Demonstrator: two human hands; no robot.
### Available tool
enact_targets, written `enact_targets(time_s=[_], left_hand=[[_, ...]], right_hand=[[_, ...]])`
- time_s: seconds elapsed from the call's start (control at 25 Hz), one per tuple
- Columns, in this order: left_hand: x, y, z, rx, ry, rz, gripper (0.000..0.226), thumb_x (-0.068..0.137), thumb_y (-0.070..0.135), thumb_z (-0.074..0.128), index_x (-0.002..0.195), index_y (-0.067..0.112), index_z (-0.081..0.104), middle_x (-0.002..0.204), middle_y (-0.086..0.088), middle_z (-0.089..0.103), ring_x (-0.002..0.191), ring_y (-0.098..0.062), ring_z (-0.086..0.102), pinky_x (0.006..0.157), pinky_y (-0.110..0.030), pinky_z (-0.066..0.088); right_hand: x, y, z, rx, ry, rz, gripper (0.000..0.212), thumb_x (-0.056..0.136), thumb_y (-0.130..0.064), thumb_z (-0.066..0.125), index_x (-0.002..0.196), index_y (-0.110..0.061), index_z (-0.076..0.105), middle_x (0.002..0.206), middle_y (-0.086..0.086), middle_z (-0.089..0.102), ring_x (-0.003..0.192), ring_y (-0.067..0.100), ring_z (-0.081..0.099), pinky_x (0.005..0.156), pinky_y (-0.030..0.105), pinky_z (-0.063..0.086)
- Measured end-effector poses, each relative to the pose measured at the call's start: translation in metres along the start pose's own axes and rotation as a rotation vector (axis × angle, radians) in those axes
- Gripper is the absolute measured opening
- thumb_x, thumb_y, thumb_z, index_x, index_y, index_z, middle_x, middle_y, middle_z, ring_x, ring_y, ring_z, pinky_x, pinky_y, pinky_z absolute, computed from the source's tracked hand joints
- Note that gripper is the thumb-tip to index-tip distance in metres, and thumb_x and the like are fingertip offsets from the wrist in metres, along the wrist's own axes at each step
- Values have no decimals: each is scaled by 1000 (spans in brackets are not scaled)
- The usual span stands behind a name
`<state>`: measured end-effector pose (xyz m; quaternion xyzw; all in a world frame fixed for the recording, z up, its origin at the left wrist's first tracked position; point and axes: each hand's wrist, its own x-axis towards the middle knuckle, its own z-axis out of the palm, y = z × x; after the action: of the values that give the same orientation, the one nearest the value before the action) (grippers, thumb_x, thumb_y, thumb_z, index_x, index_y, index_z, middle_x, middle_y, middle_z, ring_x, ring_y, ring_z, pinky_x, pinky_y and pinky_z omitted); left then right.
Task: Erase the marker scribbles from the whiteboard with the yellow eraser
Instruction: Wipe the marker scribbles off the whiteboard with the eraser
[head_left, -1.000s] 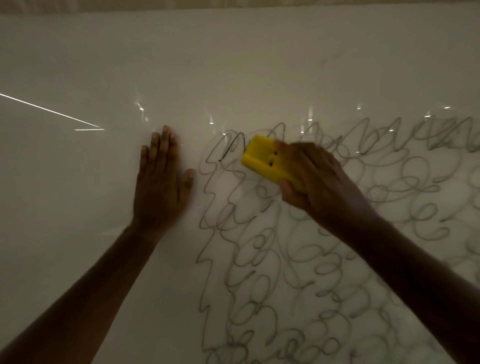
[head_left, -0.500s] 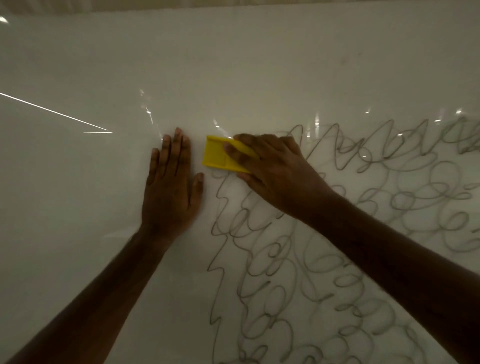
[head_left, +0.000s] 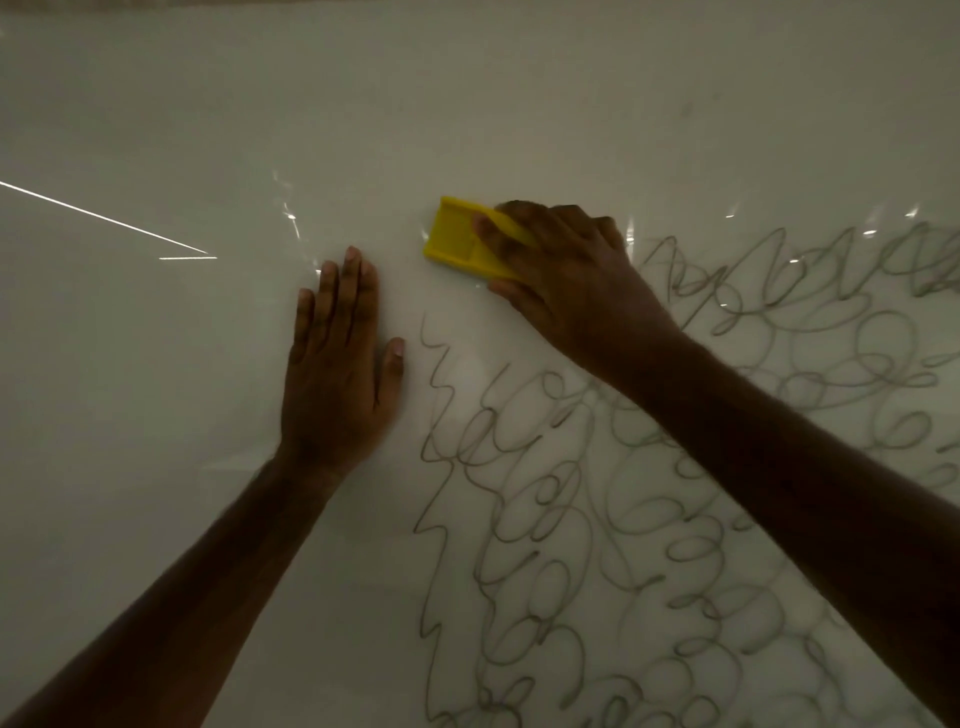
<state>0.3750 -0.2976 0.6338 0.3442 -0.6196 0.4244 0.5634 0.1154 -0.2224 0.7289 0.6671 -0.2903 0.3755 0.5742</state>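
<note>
— Where's the eraser (head_left: 457, 241)?
— Upper centre, gripped in my right hand (head_left: 561, 275), fingers (head_left: 498, 231) wrapped over it. Left hand (head_left: 337, 374) lies flat, open.
— And the scribbles (head_left: 597, 519)?
— Below and right of it, on the whiteboard (head_left: 156, 130); I'd sweep that way.

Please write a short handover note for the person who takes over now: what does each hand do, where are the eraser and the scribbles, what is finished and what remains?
Left hand: open, flat on the whiteboard, holding nothing, just left of the marks.
Right hand: closed on the yellow eraser, pressing it to the board at the upper left corner of the drawing.
Scribbles: grey loops and zigzags fill the board from centre to right edge and down to the bottom.
Done: only a small patch below and around the eraser looks clean.
Left: almost all of the scribbles, to the right and below.
</note>
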Motion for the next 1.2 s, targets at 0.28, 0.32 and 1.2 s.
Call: enact_targets(time_s=[0.28, 0.32, 1.2], left_hand=[[-5, -1, 0, 17, 21, -15, 64, 114, 31, 29, 169, -2, 24, 179, -19, 20, 167, -35, 16, 136, -55, 14], [-6, -2, 0, 12, 16, -19, 64, 114, 31, 29, 169, -1, 24, 179, -18, 19, 167, -34, 15, 136, -55, 14], [-7, 1, -1, 3, 26, -29, 64, 113, 30, 30, 169, -1, 25, 178, -19, 21, 166, -36, 18, 136, -56, 14]], right_hand=[[-50, -43, 11, -1, -47, -156, 54, 107, -40, 55, 157, -21, 54, 154, 9, 59, 124, 31, 63, 97, 50, 52], [-58, -40, 8, 4, -58, -181, 53, 108, -39, 56, 157, -20, 55, 154, 10, 59, 124, 32, 65, 96, 50, 53], [-75, -11, -13, -58, -58, -167, 51, 109, -35, 57, 157, -19, 53, 154, 13, 60, 123, 37, 66, 96, 51, 52]])
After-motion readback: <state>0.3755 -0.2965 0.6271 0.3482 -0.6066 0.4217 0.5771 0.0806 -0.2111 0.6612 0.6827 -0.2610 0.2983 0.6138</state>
